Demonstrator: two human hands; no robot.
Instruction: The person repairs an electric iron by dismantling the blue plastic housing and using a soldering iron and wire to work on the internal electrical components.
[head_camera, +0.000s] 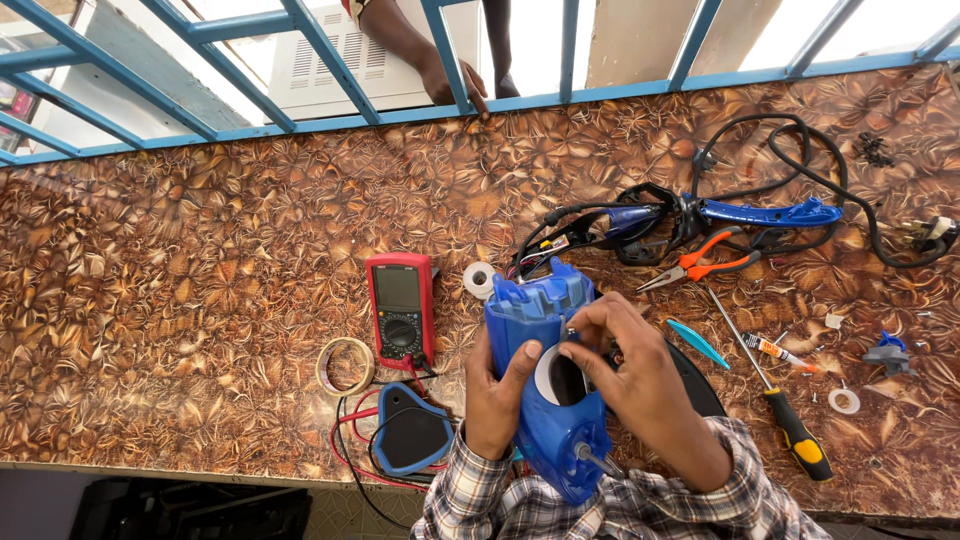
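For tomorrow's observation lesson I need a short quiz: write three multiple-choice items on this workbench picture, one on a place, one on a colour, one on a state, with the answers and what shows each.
1. Where does the multimeter lie?
A. left of the blue housing
B. right of the pliers
C. on the window bars

2. What colour are the grips of the pliers?
A. green
B. orange
C. white

3. How is the blue housing kept?
A. lying alone on the worktop
C. hanging by its cable
B. gripped by both hands

Answers:
1 A, it lies on the worktop left of the housing.
2 B, both grips are orange.
3 B, the left hand grips its side and the right hand reaches over its opening.
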